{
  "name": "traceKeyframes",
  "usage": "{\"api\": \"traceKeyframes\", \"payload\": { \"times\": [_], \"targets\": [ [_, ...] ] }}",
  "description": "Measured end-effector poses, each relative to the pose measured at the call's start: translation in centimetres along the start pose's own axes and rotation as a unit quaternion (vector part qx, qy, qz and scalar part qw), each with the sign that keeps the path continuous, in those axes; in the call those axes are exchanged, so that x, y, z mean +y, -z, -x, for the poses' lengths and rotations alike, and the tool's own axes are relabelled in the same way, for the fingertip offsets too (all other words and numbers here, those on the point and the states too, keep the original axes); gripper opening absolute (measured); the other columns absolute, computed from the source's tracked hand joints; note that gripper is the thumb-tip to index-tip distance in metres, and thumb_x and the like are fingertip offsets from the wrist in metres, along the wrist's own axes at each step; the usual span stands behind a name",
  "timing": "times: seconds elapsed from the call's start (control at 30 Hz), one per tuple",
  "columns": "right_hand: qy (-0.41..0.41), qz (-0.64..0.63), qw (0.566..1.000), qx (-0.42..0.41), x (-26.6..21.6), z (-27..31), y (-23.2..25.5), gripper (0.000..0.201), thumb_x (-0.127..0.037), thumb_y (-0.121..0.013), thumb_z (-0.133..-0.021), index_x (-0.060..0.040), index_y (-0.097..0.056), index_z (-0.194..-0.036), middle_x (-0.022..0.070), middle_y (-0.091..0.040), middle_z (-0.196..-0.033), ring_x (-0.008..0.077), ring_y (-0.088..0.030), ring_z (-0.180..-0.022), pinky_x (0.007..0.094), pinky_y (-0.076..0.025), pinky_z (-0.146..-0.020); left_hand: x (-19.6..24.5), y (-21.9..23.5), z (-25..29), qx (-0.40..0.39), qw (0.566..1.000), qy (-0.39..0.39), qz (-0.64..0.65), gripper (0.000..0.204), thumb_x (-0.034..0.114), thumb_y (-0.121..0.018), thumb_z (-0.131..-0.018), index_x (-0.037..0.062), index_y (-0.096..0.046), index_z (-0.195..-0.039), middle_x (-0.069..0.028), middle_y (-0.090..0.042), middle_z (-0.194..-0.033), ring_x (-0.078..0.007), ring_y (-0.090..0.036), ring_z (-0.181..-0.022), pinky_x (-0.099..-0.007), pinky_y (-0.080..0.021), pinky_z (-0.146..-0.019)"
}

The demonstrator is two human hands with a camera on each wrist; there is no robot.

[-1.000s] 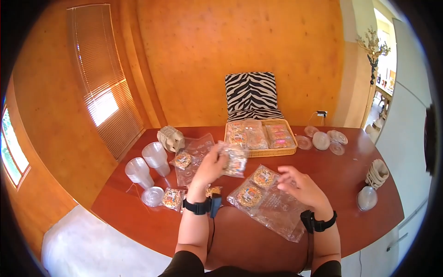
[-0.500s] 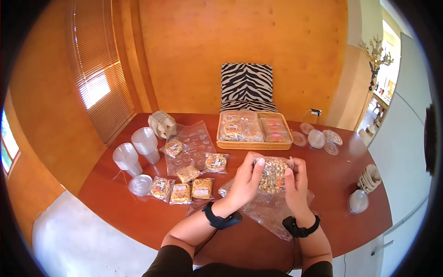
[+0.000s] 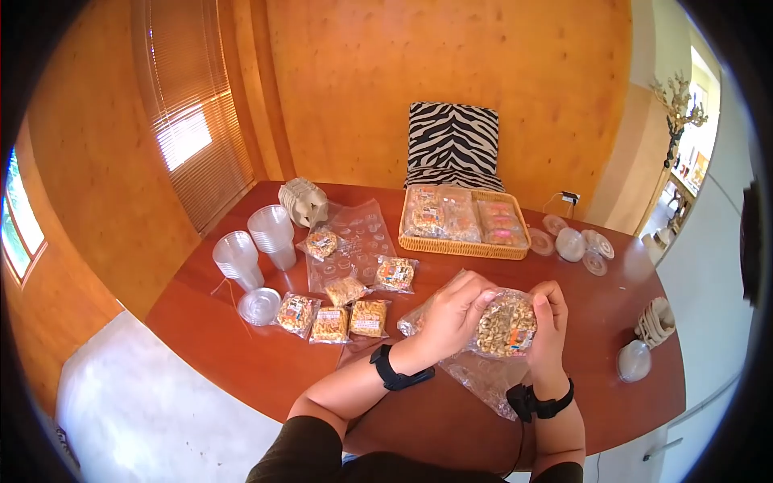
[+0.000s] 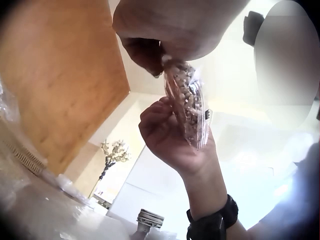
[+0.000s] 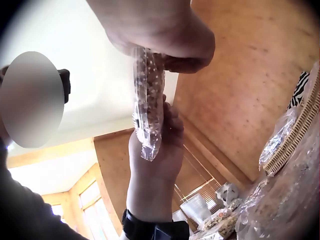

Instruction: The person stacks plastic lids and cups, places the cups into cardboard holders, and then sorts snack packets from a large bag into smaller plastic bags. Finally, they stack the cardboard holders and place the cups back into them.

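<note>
Both hands hold one clear packet of round puffed snack [image 3: 504, 326] above the table. The left hand [image 3: 456, 316] pinches its left edge with thumb and fingers; the right hand [image 3: 548, 328] grips its right edge, fingers behind. A coloured label shows near the packet's lower right. Seen edge-on in the left wrist view, the packet [image 4: 187, 102] hangs between the left hand [image 4: 175, 30] and the right hand [image 4: 175, 142]. The right wrist view shows the packet [image 5: 148, 97] between the right hand [image 5: 155, 25] and the left hand [image 5: 157, 160]. Beneath them lies a clear plastic bag [image 3: 483, 378].
Several snack packets [image 3: 368, 318] lie at the left, beside a flat plastic sheet [image 3: 346, 233], stacked cups [image 3: 272, 229] and a lid [image 3: 259, 307]. A wicker tray [image 3: 463, 247] of packets stands at the back. Clear lids [image 3: 571, 245] and a clear container [image 3: 634, 361] are right.
The left hand has brought a packet from the left over the bag, and the right hand has taken hold of it too. Since half a second ago, the packet has turned in both hands.
</note>
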State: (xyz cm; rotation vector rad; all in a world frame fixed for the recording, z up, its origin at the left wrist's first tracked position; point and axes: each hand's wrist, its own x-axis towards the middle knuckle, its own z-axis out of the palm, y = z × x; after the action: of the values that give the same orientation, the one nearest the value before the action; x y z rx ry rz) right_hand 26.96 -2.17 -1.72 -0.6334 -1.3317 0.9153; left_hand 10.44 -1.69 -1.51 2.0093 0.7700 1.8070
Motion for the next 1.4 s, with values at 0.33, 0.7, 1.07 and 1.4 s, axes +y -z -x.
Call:
{"api": "traceKeyframes", "payload": {
  "times": [0.33, 0.7, 1.07, 1.4],
  "targets": [
    [0.137, 0.132, 0.979, -0.068, -0.1, 0.3, 0.3, 0.014, -0.012, -0.054, -0.086, -0.0016, -0.05, -0.077, 0.0035, -0.046, -0.071, 0.0127, -0.043, -0.068, 0.0262, -0.035, -0.06, -2.0, -0.8, 1.0, -0.005, 0.959, 0.22, 0.177, 0.029, 0.023, -0.042, -0.101, -0.0004, -0.053, -0.088, -0.0057, -0.05, -0.078, -0.017, -0.049, -0.074, -0.0281, -0.041, -0.072],
    [0.21, 0.384, 0.891, -0.119, -0.3, 0.8, -1.0, 0.017, -0.017, -0.061, -0.086, -0.0015, -0.055, -0.09, 0.0091, -0.05, -0.074, 0.0209, -0.051, -0.061, 0.0292, -0.041, -0.058, 0.8, 0.5, 0.4, -0.025, 0.991, 0.003, -0.129, 0.005, 0.005, -0.058, -0.088, 0.0003, -0.058, -0.087, -0.0136, -0.053, -0.078, -0.0324, -0.056, -0.067, -0.0372, -0.046, -0.059],
    [0.074, 0.257, 0.95, -0.162, -0.9, 0.7, -0.2, 0.019, -0.016, -0.053, -0.094, -0.0011, -0.054, -0.081, 0.0073, -0.048, -0.064, 0.0139, -0.045, -0.053, 0.0292, -0.037, -0.051, 0.2, 1.2, -0.2, -0.13, 0.989, 0.059, 0.048, 0.017, 0.015, -0.05, -0.096, 0.0011, -0.058, -0.09, -0.01, -0.053, -0.078, -0.0214, -0.055, -0.073, -0.0321, -0.045, -0.067],
    [0.404, 0.505, 0.762, -0.028, -2.3, -0.9, 1.4, 0.009, -0.003, -0.063, -0.076, -0.0062, -0.056, -0.08, 0.0071, -0.05, -0.065, 0.024, -0.048, -0.05, 0.0339, -0.037, -0.045, -5.9, 2.4, -0.4, -0.266, 0.84, 0.428, 0.204, 0.077, 0.068, -0.019, -0.091, 0.0026, -0.052, -0.117, -0.0108, -0.062, -0.088, -0.0171, -0.062, -0.08, -0.029, -0.054, -0.066]
  ]
}}
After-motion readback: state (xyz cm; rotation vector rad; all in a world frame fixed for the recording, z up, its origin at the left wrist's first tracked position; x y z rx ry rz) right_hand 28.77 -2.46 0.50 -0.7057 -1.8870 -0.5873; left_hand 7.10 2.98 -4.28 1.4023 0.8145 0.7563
